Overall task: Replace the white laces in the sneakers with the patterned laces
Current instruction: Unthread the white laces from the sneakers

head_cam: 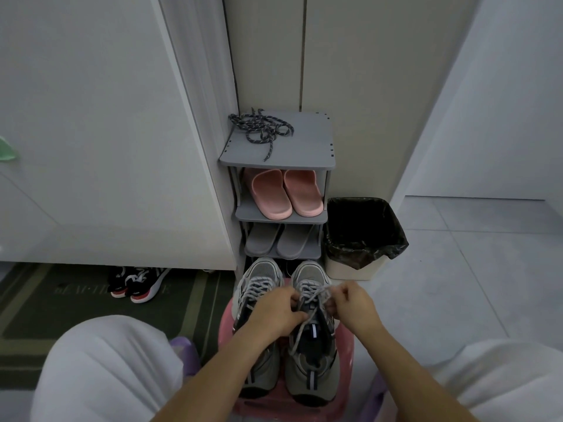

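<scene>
Two grey sneakers stand side by side on a pink stool (345,339) in front of me. The left sneaker (259,287) has its white lace fully threaded. On the right sneaker (310,360) the white lace (316,295) is loosened, with a loose end trailing over the tongue. My left hand (274,315) pinches the lace at the sneaker's left eyelets. My right hand (353,303) pinches it on the right side. The patterned laces (262,129), dark with light flecks, lie in a tangle on top of the grey shoe rack (304,147).
The rack holds pink slippers (286,193) and grey slippers (278,242) on lower shelves. A lined waste bin (362,236) stands right of it. Black and red sneakers (137,284) lie on a dark mat (61,306) under a white cabinet. My knees frame the stool.
</scene>
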The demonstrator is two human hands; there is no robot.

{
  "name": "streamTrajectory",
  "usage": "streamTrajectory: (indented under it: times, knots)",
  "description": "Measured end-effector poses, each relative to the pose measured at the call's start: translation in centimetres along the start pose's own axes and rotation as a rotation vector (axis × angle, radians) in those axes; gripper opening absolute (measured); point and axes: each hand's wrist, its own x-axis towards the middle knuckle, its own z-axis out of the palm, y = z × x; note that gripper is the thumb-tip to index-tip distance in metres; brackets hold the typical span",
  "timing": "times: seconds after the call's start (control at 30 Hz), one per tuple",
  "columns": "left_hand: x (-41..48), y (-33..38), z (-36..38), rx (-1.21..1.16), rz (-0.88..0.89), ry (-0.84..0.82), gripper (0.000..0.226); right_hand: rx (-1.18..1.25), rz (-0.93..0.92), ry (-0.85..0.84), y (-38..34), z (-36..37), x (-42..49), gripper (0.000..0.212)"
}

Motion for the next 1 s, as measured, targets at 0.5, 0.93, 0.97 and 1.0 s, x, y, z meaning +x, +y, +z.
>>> streamTrajectory:
  times: [0.5,0.93,0.97,1.0]
  knots:
    - [0.2,-0.2,0.3,0.032,0.009,0.028,0.034,-0.057,0.008,-0.033,0.3,0.1,-0.6,0.029]
    - [-0.1,-0.2,0.3,0.051,0.008,0.036,0.038,0.084,0.027,0.037,0.9,0.7,-0.9,0.021]
    - [-0.1,-0.2,0.3,0.045,0.006,0.033,0.038,0.159,0.064,0.077,0.9,0.6,-0.7,0.020]
    - [-0.1,-0.2,0.3,0.042,0.007,0.030,0.037,0.295,0.115,0.122,0.9,0.5,-0.4,0.019]
